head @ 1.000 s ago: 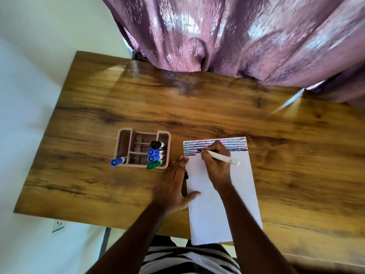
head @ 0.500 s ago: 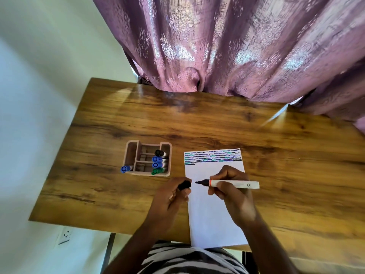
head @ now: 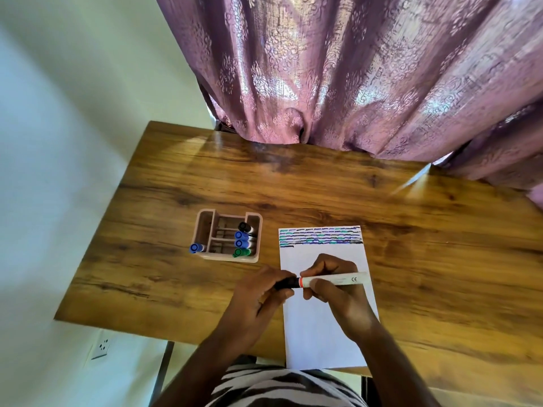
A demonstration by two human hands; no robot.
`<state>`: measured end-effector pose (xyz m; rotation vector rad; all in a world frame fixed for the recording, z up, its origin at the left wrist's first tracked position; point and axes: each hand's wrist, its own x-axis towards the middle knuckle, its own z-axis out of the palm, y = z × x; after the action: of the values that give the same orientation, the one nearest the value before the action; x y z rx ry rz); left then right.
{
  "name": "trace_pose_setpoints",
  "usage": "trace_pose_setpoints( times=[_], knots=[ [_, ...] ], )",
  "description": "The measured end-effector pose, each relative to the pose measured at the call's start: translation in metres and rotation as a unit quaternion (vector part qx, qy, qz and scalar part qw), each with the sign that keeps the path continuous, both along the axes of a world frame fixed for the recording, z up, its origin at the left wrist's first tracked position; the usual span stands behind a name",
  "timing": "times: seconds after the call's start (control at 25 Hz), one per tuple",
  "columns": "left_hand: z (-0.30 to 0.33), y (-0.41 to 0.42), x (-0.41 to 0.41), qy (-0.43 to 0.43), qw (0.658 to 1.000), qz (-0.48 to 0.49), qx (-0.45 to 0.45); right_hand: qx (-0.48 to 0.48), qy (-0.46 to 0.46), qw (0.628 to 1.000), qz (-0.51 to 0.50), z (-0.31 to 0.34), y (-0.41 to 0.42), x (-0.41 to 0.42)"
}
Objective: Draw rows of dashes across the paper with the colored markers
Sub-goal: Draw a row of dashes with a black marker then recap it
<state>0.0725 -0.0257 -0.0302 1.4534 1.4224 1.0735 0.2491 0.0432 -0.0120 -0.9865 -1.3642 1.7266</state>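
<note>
"Two hands meet in the lower middle of the frame. My right hand (head: 338,292) has its fingers curled round the white marker (head: 333,279). My left hand (head: 258,292) pinches the black cap (head: 285,283) at its tip."

"Is the cap on tight?"

"I cannot tell. It looks nearly on."

"Where is the paper (head: 324,330)?"

"Right under my hands, with dash rows (head: 320,237) only along its top edge. The other markers sit in the pink holder (head: 227,242), left of the paper."

"What could go wrong?"

"If I push the cap crooked, the wet tip might slip out and smudge the clean part. Nothing presses the paper down, so a bump could slide it."
</note>
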Motion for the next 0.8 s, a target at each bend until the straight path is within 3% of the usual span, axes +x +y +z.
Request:
trace_pose_setpoints(
  times=[0.32, 0.64, 0.8],
  knots=[
    [0.024, 0.003, -0.008, -0.195, 0.97, 0.061, -0.132, -0.109, 0.075, 0.991, 0.033, 0.005, 0.004, -0.006],
    [0.025, 0.007, -0.031, -0.223, 0.969, 0.081, -0.076, -0.072, 0.077, 0.993, 0.053, 0.006, 0.009, -0.031],
    [0.04, -0.001, -0.045, -0.349, 0.925, 0.143, -0.051, -0.045, 0.105, 0.991, 0.072, 0.012, 0.01, -0.041]
  ],
)
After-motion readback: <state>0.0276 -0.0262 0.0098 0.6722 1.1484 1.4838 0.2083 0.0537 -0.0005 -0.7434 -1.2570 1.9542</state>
